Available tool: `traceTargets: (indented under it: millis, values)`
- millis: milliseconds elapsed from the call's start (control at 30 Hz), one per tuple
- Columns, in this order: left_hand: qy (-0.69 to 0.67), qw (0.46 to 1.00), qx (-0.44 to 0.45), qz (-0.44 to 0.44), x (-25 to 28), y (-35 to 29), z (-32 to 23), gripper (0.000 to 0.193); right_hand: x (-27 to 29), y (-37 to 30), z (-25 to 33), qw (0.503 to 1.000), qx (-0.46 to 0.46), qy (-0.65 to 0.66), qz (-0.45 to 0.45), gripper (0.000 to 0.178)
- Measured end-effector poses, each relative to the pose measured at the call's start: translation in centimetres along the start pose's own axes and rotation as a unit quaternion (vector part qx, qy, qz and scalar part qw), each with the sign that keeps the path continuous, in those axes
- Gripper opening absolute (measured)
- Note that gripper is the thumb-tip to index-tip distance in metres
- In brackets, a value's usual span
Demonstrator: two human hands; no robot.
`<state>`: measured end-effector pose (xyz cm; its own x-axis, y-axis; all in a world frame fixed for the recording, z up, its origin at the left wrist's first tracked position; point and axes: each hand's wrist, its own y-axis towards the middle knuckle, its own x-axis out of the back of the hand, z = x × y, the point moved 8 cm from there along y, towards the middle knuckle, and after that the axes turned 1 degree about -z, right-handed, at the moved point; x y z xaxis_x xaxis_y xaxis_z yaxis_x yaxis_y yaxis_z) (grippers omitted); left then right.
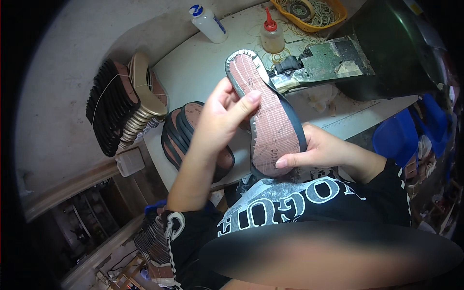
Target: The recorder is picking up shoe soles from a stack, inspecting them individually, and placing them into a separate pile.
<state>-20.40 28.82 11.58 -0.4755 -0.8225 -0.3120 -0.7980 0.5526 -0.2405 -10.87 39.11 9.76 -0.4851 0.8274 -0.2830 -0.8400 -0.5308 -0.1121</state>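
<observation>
A shoe insole [273, 128] with a pinkish-brown underside and a black wrapped edge is held up in front of my chest. Its narrow end points away from me, and a pleated whitish lining shows around that tip. My left hand [227, 108] grips the insole's left side near the narrow part, thumb lying across the underside. At the wide near end, my right hand [316, 147] clasps the right edge with its thumb on the face. The fingers behind the insole are partly hidden. Left of it, a pile of black-edged insoles [173, 130] rests on the white table [193, 63].
Tied bundles of black [108, 108] and gold insoles [144, 92] stand at the table's left. A green machine [333, 63] sits behind the insole to the right. Farther back are a white bottle [210, 26], a red-nozzled bottle [272, 38] and a yellow basket [333, 21] of rubber bands.
</observation>
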Motion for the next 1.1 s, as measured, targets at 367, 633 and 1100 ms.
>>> traceTargets:
  millis: [367,633,1100]
  values:
    - [0.019,0.962,-0.268,-0.051,-4.4,-6.1,-1.2,0.043,0.5,-1.5,13.3,0.828,0.166,-0.527,-0.091,0.037]
    - [0.227,0.901,-0.347,-0.128,-6.1,-9.1,-0.2,0.049,-1.5,-1.9,14.3,0.829,0.224,-0.5,-0.116,0.022]
    - [0.24,0.855,-0.422,-0.182,-7.3,-10.7,0.7,0.029,1.1,-1.9,6.6,0.969,0.128,-0.098,-0.186,0.01]
